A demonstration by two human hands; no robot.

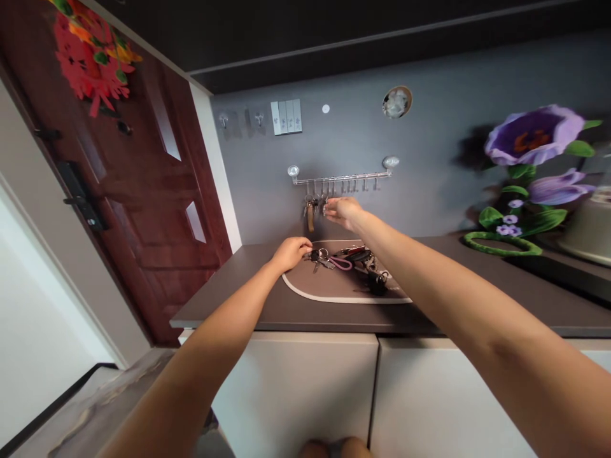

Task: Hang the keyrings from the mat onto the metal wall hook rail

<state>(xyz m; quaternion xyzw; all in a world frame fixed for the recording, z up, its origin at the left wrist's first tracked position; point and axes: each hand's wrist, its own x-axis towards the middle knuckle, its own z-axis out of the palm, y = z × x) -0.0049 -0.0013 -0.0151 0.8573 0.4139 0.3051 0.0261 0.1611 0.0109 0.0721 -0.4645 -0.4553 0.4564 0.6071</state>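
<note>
My right hand (344, 211) is raised to the hook rail (341, 179) on the grey wall, fingers closed on a small bunch of keys (325, 207) just below a hook. Left of it, more keys with a brown tag (310, 216) hang from the rail. Lower down, my left hand (291, 253) rests at the mat's left edge, fingers curled onto a keyring (321, 257) with dark and metal keys. A pink loop (342, 263) lies beside that keyring. Further right on the white-rimmed mat (324, 289) sits a pile of dark keys and fobs (375, 280), partly behind my right forearm.
The brown counter (258, 299) stands over white cabinet doors (305, 381). At right are a purple fabric flower (534, 137) and a pale pot-like object (589, 229). A dark shelf (334, 38) overhangs the wall. A red-brown door (157, 184) is at left.
</note>
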